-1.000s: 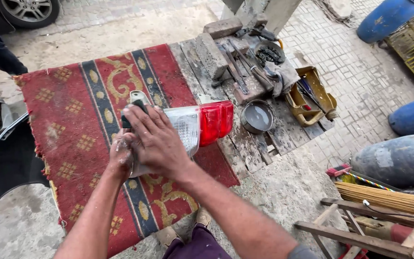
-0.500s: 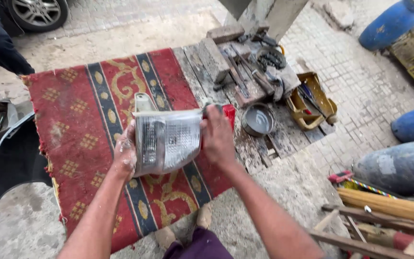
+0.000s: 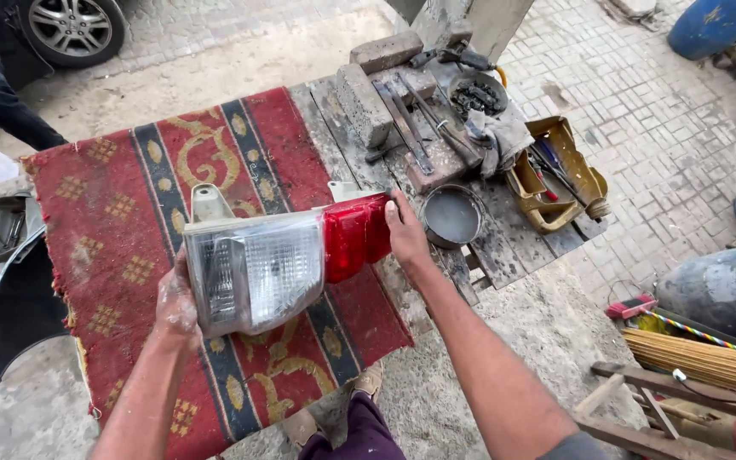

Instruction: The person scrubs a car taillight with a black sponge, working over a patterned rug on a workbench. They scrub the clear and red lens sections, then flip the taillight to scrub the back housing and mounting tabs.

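Change: tail light (image 3: 278, 260) now lifted & turned lens-up toward the person; 1 s back the right hand was flat on top rubbing it, half a sec ago it had slid to the red end. Looks like rubbing's paused, they're checking the lens.
Light: held in the air over the red rug (image 3: 121, 204), clear part on the left, red part on the right.
Left hand (image 3: 176, 302): wrapped round the clear end from underneath, whitish paste on the skin, forearm straight up from below.
Right hand (image 3: 404, 230): fingers closed on the red end's edge, wrist bent, arm angled in from lower right.
Table (image 3: 479, 247): rough planks just right of the rug.
Bowl (image 3: 453, 215): round metal one w/ grey liquid, right beside the right hand.
Yellow tray (image 3: 560, 175): tools in it, further right of the rug.
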